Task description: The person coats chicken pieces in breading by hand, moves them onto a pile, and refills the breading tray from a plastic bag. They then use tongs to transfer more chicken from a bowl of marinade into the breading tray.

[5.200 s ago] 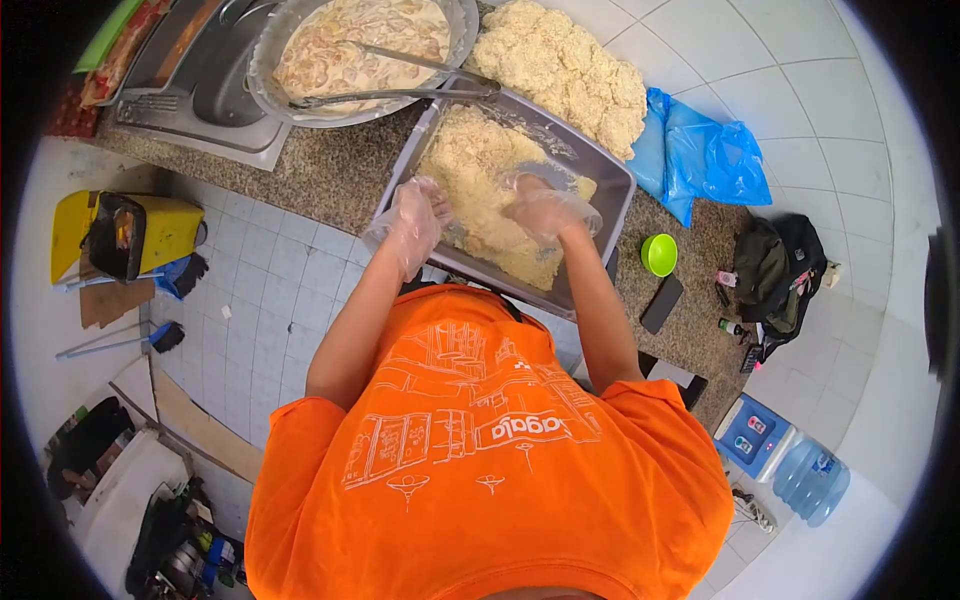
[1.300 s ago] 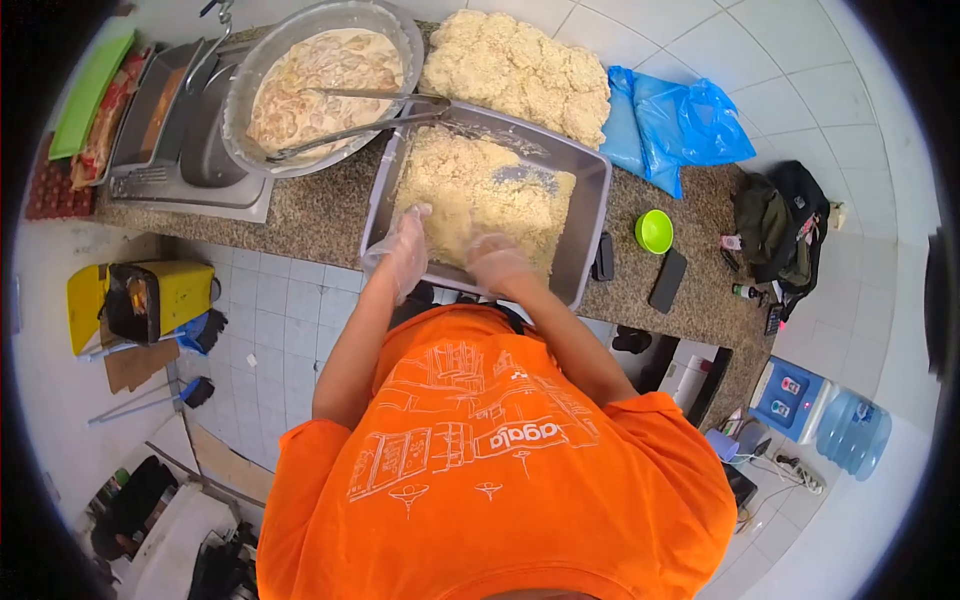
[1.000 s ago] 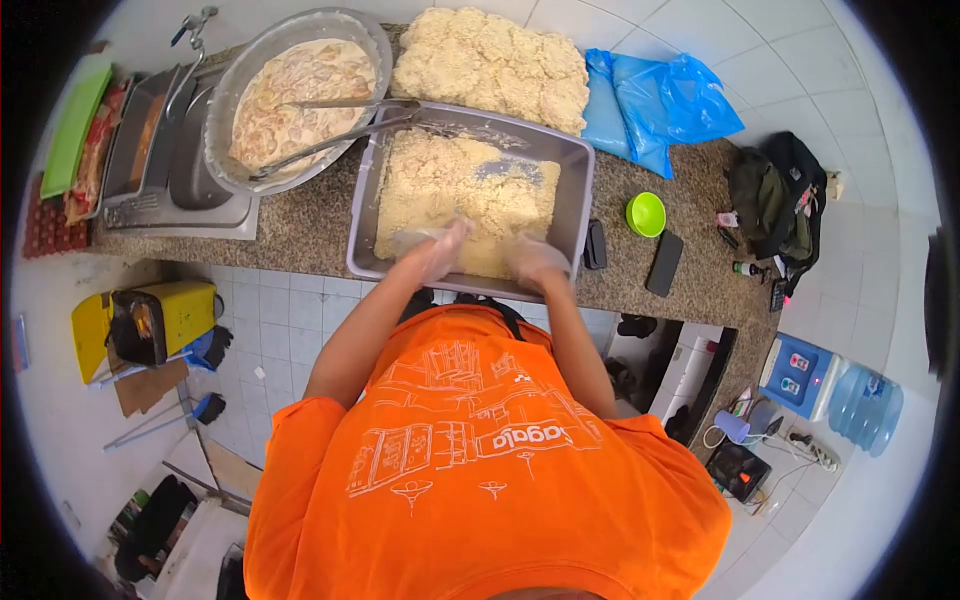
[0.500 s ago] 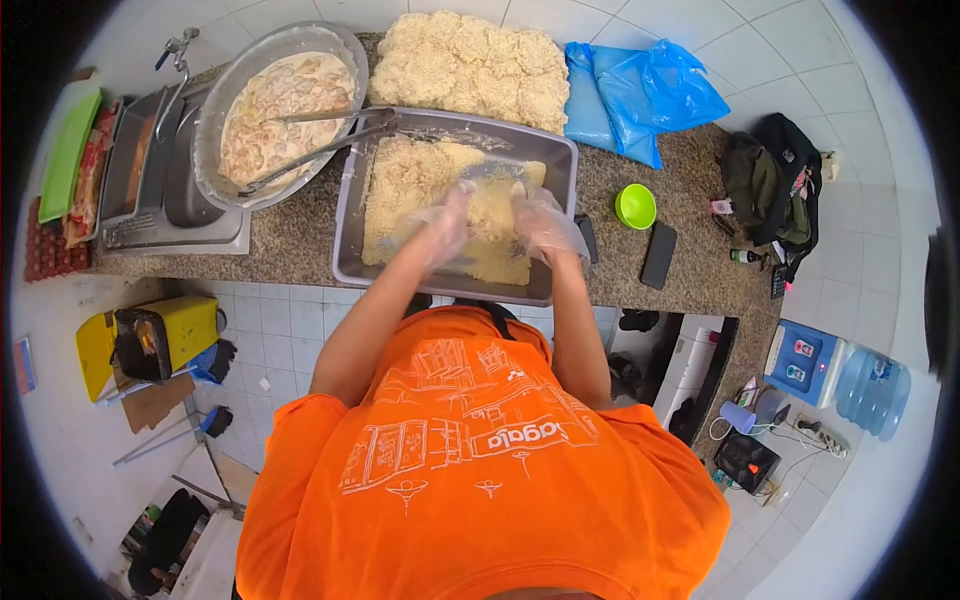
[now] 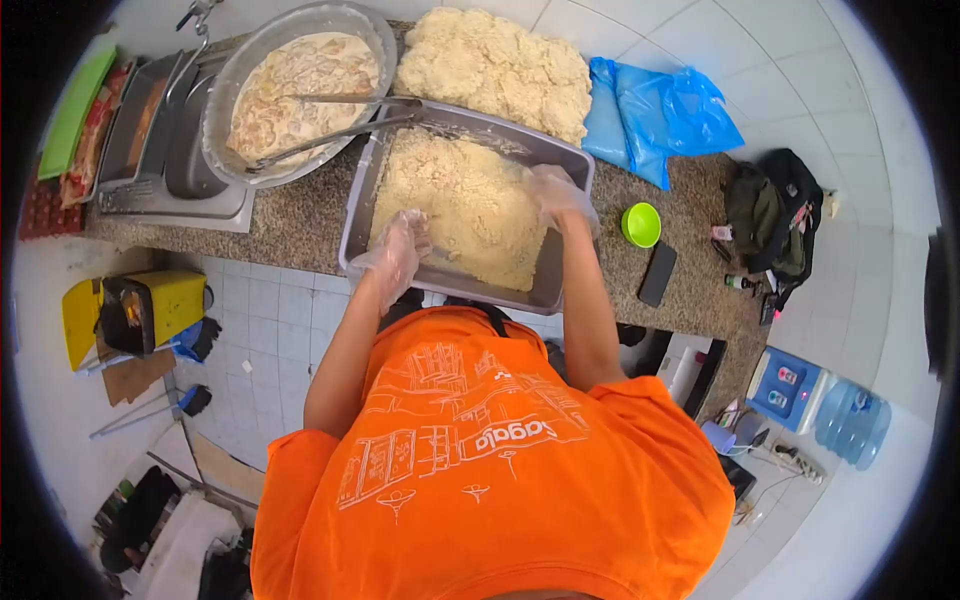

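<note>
Both my hands wear clear, loose plastic gloves. My left hand (image 5: 402, 245) is at the front left inside of a grey tub (image 5: 350, 232), its fingers loosely curved against pale crumbs (image 5: 455, 200). My right hand (image 5: 560, 192) is at the tub's right inner side, fingers stretched toward the crumb heap; the glove hides their exact shape. I make out nothing held in either hand. The crumbs form a mound across the tub, with lumps partly covered in them. Metal tongs (image 5: 340, 130) rest from the tub's back left corner across a bowl (image 5: 210, 125) of battered pieces (image 5: 300, 90).
Behind the tub lies a pile of crumb-coated pieces (image 5: 495, 70), beside blue plastic bags (image 5: 655, 115). A green cup (image 5: 641, 225) and a dark phone (image 5: 657, 274) are on the counter (image 5: 300, 230) at right. The sink (image 5: 190, 150) is left; a backpack (image 5: 765, 215) sits far right.
My hands have moved apart: the left toward the tub's front left, the right up to its right side. Crumbs now cover the formerly thinner middle right. The view has shifted slightly.
</note>
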The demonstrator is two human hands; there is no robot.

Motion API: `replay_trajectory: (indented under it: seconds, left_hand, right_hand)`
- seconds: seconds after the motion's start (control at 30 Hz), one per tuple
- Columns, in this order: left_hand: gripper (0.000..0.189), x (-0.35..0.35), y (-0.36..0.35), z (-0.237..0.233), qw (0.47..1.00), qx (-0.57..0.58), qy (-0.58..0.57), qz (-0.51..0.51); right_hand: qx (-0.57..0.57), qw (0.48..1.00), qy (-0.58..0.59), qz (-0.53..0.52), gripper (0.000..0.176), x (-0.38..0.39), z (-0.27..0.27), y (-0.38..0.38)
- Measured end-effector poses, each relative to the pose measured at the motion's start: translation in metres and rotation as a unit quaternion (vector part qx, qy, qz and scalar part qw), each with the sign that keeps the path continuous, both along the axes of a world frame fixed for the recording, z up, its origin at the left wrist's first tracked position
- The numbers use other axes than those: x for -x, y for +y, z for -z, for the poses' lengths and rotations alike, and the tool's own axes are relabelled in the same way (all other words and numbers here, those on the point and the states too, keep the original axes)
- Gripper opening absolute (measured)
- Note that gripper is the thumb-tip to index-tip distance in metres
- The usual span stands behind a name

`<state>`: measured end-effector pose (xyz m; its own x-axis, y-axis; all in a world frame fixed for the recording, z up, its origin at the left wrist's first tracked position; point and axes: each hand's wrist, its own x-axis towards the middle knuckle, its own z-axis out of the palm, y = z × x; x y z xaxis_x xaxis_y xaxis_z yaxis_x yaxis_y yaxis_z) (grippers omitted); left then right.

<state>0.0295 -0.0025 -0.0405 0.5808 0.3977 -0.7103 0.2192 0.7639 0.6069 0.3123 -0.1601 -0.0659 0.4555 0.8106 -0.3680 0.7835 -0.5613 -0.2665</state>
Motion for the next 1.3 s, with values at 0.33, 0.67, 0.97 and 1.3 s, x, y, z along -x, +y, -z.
replay_trajectory:
  seconds: [0.33,0.67,0.97,1.3]
  left_hand:
    - [0.045,-0.004,0.004,-0.012,0.999,0.048,-0.004,-0.011]
    - [0.047,-0.003,0.006,-0.004,0.998,0.046,-0.019,-0.039]
    - [0.043,-0.003,0.004,-0.015,0.997,0.042,-0.029,-0.049]
    - [0.028,-0.001,0.004,-0.002,0.991,0.060,-0.028,-0.116]
  right_hand:
    - [0.132,0.990,0.057,0.006,0.044,0.045,0.014,-0.011]
    - [-0.169,0.949,0.197,0.179,0.072,0.085,-0.063,-0.025]
    - [0.019,0.961,0.228,0.156,0.073,-0.012,-0.157,0.056]
    - [-0.040,0.984,0.171,0.027,0.057,-0.121,-0.117,0.178]
